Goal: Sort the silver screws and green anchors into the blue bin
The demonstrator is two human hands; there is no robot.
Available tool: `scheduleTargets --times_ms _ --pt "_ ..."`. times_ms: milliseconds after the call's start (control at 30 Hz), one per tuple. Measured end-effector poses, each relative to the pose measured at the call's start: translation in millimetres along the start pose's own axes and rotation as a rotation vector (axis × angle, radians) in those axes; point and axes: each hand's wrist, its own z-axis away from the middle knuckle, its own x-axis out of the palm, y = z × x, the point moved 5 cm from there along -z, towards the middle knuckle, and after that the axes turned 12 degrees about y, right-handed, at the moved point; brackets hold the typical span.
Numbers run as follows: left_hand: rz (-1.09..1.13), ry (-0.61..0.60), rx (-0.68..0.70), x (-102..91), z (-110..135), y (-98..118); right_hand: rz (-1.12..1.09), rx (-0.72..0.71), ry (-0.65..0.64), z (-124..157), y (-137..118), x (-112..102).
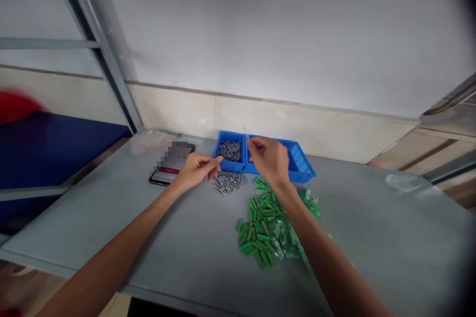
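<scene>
A blue plastic divided bin (297,166) stands at the back of the grey metal table (372,237). Its left compartment holds silver screws (229,150). My right hand (269,161) hovers over the bin's divider, fingertips pinched together, and whatever they might hold is hidden. My left hand (197,171) rests just in front of the bin, fingertips near its front wall and above a small loose pile of silver screws (228,182). Green plastic wall anchors (258,228) lie heaped under my right forearm, beside a clear plastic bag (288,240).
A smartphone (171,164) lies on the table left of my left hand, its screen partly blurred. A clear plastic sheet (405,183) lies at the far right. A steel frame upright (98,44) rises at the back left, before a white wall.
</scene>
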Motion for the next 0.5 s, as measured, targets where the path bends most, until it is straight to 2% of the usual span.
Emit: scheduleTargets --times_ms 67,200,267,367,500 --pt "-0.015 0.013 0.006 -1.7 0 1 0.091 0.048 -0.119 -4 9 9" --pt "-0.026 0.01 0.015 -4.7 -2 0 0.042 0.107 -0.115 3 26 -5" --pt "-0.052 0.002 0.023 -5.1 -1 -1 -0.024 0.121 -0.214 14 34 -9" --pt "-0.114 -0.021 0.039 -3.3 0 -4 0.0 0.071 -0.418 33 43 -6" --pt "-0.203 -0.06 0.077 1.5 2 -7 0.212 -0.08 -0.513 51 45 4"
